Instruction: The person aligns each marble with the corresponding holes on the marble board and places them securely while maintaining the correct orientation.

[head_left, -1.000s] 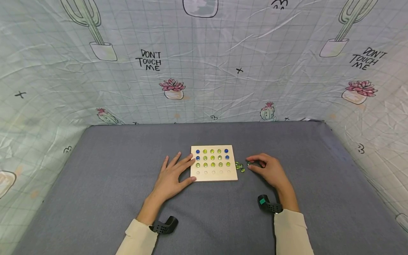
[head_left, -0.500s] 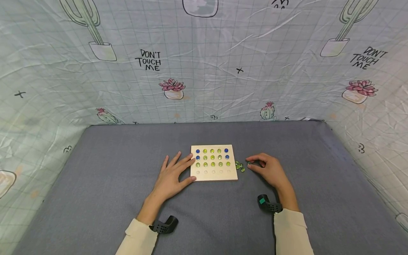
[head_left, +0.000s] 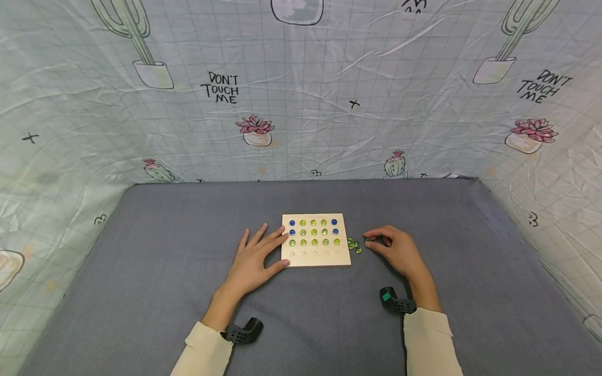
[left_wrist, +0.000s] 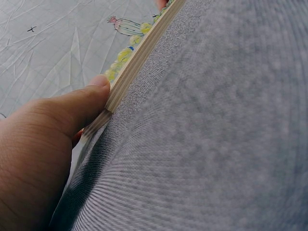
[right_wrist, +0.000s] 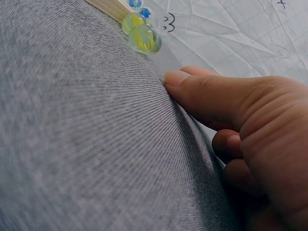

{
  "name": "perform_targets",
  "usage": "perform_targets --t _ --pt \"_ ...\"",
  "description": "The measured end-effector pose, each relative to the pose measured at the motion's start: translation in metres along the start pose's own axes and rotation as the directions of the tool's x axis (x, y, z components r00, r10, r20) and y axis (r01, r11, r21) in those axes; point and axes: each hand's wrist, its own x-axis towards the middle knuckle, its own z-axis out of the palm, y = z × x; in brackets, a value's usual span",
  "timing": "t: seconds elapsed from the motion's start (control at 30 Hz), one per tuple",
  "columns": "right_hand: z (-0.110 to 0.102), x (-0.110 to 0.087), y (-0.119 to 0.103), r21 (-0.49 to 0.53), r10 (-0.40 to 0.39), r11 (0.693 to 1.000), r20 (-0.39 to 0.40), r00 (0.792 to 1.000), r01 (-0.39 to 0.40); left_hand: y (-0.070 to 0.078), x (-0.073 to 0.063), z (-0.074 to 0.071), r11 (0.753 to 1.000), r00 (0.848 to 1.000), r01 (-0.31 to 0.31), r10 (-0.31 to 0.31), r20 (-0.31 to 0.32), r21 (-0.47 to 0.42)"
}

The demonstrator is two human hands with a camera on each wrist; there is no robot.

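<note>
In the head view, the wooden board (head_left: 320, 260) lies with its long axis from left to right, unfilled hollows (head_left: 315, 254) along its near side. The left hand (head_left: 251, 263), fingers spread, touches its left edge. Right of the board, the right hand (head_left: 398, 253) pinches a green marble (head_left: 367, 240); loose marbles (head_left: 358, 250) stand between. In the left wrist view, the left thumb (left_wrist: 89, 98) meets the board's corner. In the right wrist view, the pinched marble cannot be seen.
</note>
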Motion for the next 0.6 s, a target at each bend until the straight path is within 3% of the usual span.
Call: perform_targets --t 0.37,0.6 --pt "0.002 0.001 -0.007 -0.022 0.008 1.000 -0.033 0.999 -0.009 0.000 0.000 0.000 1.000 1.000 -0.002 0.002 -0.005 -0.006" --pt "0.004 0.003 -0.019 -0.008 -0.024 1.000 -0.055 0.998 0.024 0.001 0.000 0.000 1.000 1.000 -0.001 0.001 -0.005 -0.005"
